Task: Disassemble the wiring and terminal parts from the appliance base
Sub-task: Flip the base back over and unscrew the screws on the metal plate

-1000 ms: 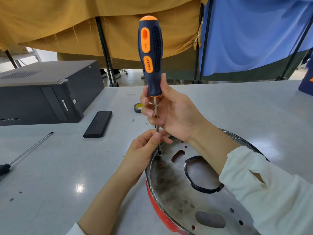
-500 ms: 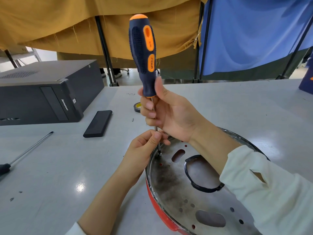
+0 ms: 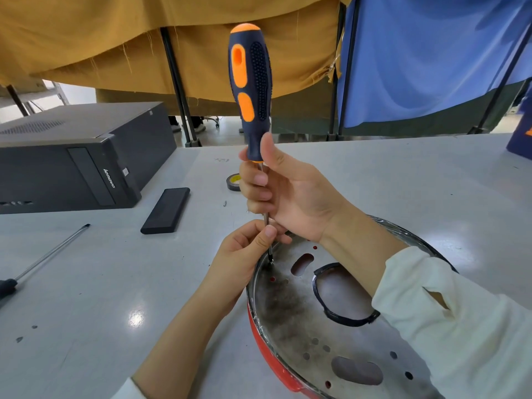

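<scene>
The round appliance base (image 3: 290, 321) lies upside down at the lower right, a scorched metal plate with several holes inside a red rim. A black and orange screwdriver (image 3: 250, 82) stands upright, its tip in a hole near the plate's far left edge. My right hand (image 3: 290, 191) grips the bottom of the handle and the top of the shaft. My left hand (image 3: 244, 254) pinches the shaft low down, just above the tip, and rests at the plate's rim. No wiring or terminals are visible.
A black computer case (image 3: 80, 156) lies at the left rear of the grey table. A flat black bar (image 3: 166, 210) and a roll of tape (image 3: 232, 182) sit before it. A second screwdriver (image 3: 43, 259) lies at the left edge. Yellow and blue curtains hang behind.
The screwdriver handle has turned about its axis between my right-hand fingers, with the tip staying in the same hole. My left hand has kept its pinch on the shaft.
</scene>
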Motion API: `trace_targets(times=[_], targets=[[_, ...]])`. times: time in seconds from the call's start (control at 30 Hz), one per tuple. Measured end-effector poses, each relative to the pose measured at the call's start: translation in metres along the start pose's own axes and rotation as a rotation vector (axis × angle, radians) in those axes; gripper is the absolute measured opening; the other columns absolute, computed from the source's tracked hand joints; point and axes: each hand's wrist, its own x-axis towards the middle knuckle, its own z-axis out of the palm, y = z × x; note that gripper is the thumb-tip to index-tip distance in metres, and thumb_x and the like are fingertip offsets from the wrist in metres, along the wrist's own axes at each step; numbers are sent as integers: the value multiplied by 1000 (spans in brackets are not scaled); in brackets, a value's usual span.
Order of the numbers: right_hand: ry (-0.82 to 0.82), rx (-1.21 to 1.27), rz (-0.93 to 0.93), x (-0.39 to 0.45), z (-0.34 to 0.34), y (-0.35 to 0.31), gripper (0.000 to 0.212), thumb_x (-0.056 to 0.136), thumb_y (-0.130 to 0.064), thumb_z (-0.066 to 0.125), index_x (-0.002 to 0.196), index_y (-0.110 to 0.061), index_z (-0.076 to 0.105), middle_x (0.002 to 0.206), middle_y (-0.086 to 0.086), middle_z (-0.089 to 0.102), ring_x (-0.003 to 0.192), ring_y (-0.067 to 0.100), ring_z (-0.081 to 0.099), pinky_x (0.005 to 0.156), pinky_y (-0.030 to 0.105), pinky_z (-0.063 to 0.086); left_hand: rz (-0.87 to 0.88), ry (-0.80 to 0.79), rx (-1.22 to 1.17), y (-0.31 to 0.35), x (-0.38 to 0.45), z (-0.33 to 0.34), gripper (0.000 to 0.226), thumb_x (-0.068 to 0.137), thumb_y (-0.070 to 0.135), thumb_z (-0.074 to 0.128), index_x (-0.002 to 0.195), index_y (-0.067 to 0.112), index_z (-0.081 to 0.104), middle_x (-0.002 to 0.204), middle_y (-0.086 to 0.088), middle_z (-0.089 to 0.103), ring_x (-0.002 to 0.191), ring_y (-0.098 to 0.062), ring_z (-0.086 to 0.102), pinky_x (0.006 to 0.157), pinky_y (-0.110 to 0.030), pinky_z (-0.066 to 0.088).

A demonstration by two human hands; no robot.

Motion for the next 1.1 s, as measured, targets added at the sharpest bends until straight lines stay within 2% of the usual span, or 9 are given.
trace_targets(times=[0.2, 0.37, 0.43, 0.63, 0.77, 0.87, 0.93, 1.03, 1.1], targets=[[-22, 5, 41, 2, 0, 0, 49, 100, -48, 23, 100, -11, 56, 63, -4, 34, 57, 13, 18, 54, 29, 13, 7, -7, -18, -1, 0, -1, 27, 76, 41, 61, 89, 19, 71, 85, 4, 73, 90, -6, 67, 79, -14, 49], [-8, -42, -21, 1, -2, 1, 17, 94, -42, 41, 90, -26, 42, 63, -6, 28, 54, 10, 19, 52, 27, 13, 1, 2, -25, -1, 0, -1, 25, 74, 42, 63, 87, 21, 72, 86, 4, 74, 89, -6, 67, 78, -13, 49], [-5, -4, -31, 1, -2, 1, 15, 94, -39, 41, 90, -25, 41, 64, -5, 29, 55, 10, 22, 51, 26, 16, -5, 1, -22, -1, 0, -1, 22, 75, 42, 63, 84, 25, 74, 85, 4, 73, 89, -5, 67, 78, -13, 49], [-49, 107, 72, 5, -1, -1, 58, 102, -46, 19, 88, -12, 64, 66, -3, 39, 58, 12, 29, 53, 26, 22, -17, -3, -16, -1, 0, -1, 28, 75, 41, 64, 89, 18, 71, 84, 6, 73, 86, -5, 66, 77, -13, 48], [-33, 94, 68, 5, -1, -1, 53, 101, -50, 21, 107, -12, 57, 62, -4, 36, 55, 11, 22, 54, 28, 13, -16, -4, -1, 0, 0, -1, 32, 75, 40, 63, 92, 13, 69, 83, 7, 72, 85, -4, 65, 75, -12, 48], [-13, 49, 41, 3, -1, -1, 47, 92, -59, 32, 94, -15, 49, 64, -4, 31, 57, 12, 18, 54, 29, 13, -17, 7, -16, 1, -1, 0, 30, 73, 41, 64, 90, 18, 71, 84, 5, 73, 87, -6, 66, 77, -13, 49], [5, -25, -6, 3, 0, -2, 35, 93, -50, 36, 81, -17, 41, 64, -4, 30, 58, 12, 16, 55, 30, 12, -16, 10, -22, 1, -1, 0, 25, 72, 40, 64, 87, 23, 74, 85, 3, 74, 88, -6, 67, 78, -13, 49], [0, -2, -17, 3, -2, -3, 32, 99, -44, 32, 85, -17, 44, 66, -4, 34, 59, 12, 20, 55, 29, 14, -30, 4, -29, 1, -1, 0, 24, 72, 38, 67, 89, 22, 74, 85, 2, 74, 88, -7, 67, 77, -13, 49], [-18, 26, 20, 4, -2, -2, 43, 100, -48, 26, 91, -15, 53, 67, -4, 36, 59, 12, 24, 54, 27, 18, -43, 0, -37, 0, 0, -1, 24, 72, 36, 69, 90, 21, 73, 87, 0, 74, 89, -9, 68, 77, -15, 50]])
